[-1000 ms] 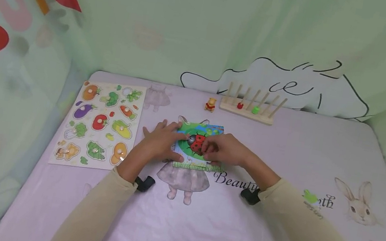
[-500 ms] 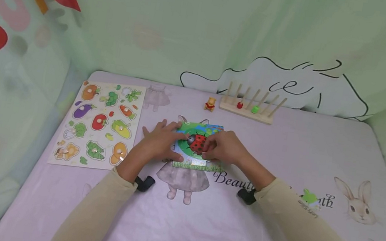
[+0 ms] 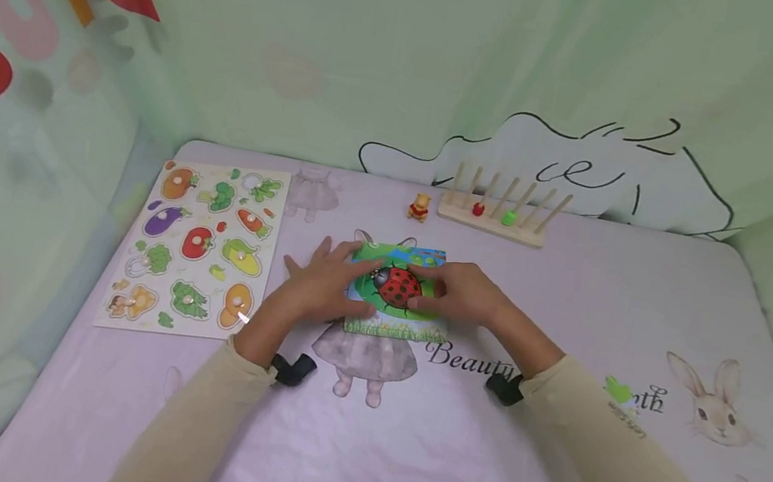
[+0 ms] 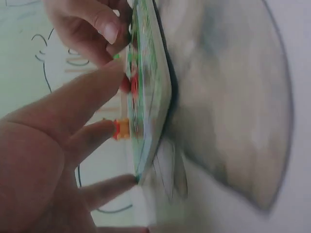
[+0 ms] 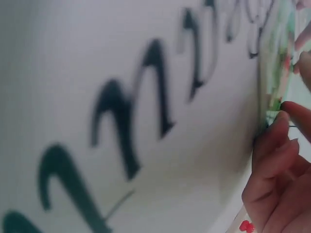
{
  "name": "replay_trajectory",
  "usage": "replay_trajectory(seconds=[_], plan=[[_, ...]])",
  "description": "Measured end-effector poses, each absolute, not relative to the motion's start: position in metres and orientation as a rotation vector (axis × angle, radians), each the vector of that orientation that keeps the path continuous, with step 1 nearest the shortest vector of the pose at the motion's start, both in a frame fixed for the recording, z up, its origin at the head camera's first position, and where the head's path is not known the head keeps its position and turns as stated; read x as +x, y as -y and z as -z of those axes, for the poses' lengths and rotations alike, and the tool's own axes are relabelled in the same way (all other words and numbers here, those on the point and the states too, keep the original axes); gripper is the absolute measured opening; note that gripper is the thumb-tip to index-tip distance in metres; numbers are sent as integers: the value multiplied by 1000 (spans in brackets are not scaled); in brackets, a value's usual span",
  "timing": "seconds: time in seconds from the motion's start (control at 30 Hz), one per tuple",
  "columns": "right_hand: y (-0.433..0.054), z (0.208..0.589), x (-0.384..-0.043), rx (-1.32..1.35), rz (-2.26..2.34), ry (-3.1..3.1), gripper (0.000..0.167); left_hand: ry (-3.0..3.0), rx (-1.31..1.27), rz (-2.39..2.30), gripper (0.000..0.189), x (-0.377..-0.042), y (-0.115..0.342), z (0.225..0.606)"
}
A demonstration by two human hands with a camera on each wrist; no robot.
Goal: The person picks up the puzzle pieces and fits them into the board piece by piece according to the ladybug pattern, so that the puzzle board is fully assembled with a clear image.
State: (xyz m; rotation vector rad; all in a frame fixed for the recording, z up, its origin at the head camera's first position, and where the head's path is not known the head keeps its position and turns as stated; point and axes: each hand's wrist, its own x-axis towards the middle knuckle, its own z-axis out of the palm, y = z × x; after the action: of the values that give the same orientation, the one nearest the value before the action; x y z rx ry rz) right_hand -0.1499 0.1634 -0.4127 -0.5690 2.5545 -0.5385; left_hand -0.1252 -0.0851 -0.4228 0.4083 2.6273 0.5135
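A small square ladybug puzzle [image 3: 406,331] lies near the middle of the table, green and blue with a red black-spotted ladybug [image 3: 400,288] in its centre. My left hand [image 3: 324,286] spreads its fingers along the left side, thumb at the lower part and index finger near the ladybug's head. On the right side, my right hand [image 3: 467,292] rests thumb and index finger apart on the picture, either side of the ladybug's rear. The puzzle's pale edge [image 4: 167,80] shows in the left wrist view. Folded fingers [image 5: 267,187] of the right hand sit beside the board in the right wrist view.
A vegetable peg puzzle [image 3: 268,256] lies at the left. Behind the ladybug puzzle stand a small bear figure [image 3: 419,207] and a wooden rack [image 3: 491,224] of upright pegs, with a red and a green bead. Curtains [image 3: 298,33] enclose the table's back and sides.
My right thumb and index finger have spread from a pinch at the ladybug's right edge, so more of the ladybug shows. My left hand has hardly moved.
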Motion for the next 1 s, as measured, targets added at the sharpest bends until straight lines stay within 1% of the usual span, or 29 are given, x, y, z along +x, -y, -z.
replay_trajectory(seconds=[0.13,0.2,0.4,0.63,0.9,1.0], plan=[[-164,418,-151,-595,533,-2537,79,-2634,336,-543,70,-124,72,421],[-163,421,-152,-579,525,-2551,82,-2641,307,-529,69,-124,66,422],[-160,426,-152,-514,501,-2586,82,-2659,258,-443,72,-123,57,426],[-157,424,-150,-471,484,-2585,83,-2656,284,-387,72,-122,57,426],[-157,421,-148,-412,474,-2588,82,-2642,310,-347,82,-119,56,423],[-157,421,-148,-409,478,-2589,82,-2644,299,-344,82,-120,55,422]])
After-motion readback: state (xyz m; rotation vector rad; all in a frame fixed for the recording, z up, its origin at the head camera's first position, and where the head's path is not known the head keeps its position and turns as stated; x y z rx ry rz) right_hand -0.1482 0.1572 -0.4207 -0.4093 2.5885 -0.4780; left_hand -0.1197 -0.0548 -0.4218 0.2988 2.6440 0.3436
